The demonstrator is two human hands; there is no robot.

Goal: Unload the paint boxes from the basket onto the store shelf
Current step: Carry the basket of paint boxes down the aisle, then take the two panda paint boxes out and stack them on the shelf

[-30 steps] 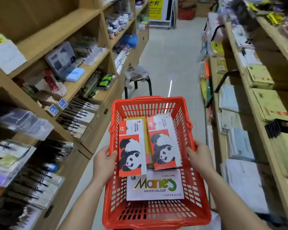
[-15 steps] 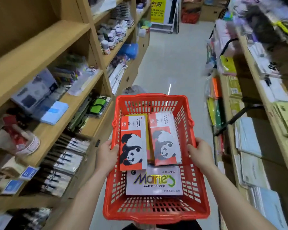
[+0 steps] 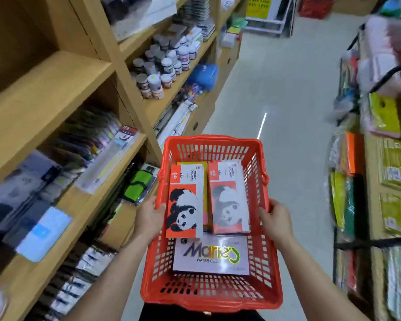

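A red perforated plastic shopping basket [image 3: 212,295] is held out over the pale floor [image 3: 287,89] of a shop aisle. The left hand [image 3: 149,217] is closed around the basket's left rim, thumb over the top edge, and the right hand [image 3: 276,222] is closed the same way around the right rim.

Inside the basket lie 3 clearly visible paint boxes. A red and white rectangular cardboard box with a panda picture [image 3: 185,202] lies lengthwise on the left side, just beside the left wall. A second red and white panda box [image 3: 229,198] lies beside it on the right, tilted slightly. Between and beneath these 2, the edge of a yellow flat box [image 3: 191,163] shows at the far end. Nearer the person, a white flat box printed "Marie's" in coloured letters [image 3: 211,256] lies flat on the basket floor, its far edge tucked under the 2 panda boxes.

To the left stands a light wooden store shelf unit [image 3: 46,89], its nearest upper board bare. Further along it are small round paint jars with pale lids [image 3: 162,68], and on a lower board a green and black pouch [image 3: 137,186], just beside the basket's left wall. On the right, blurred racks hold coloured paper pads [image 3: 391,167].
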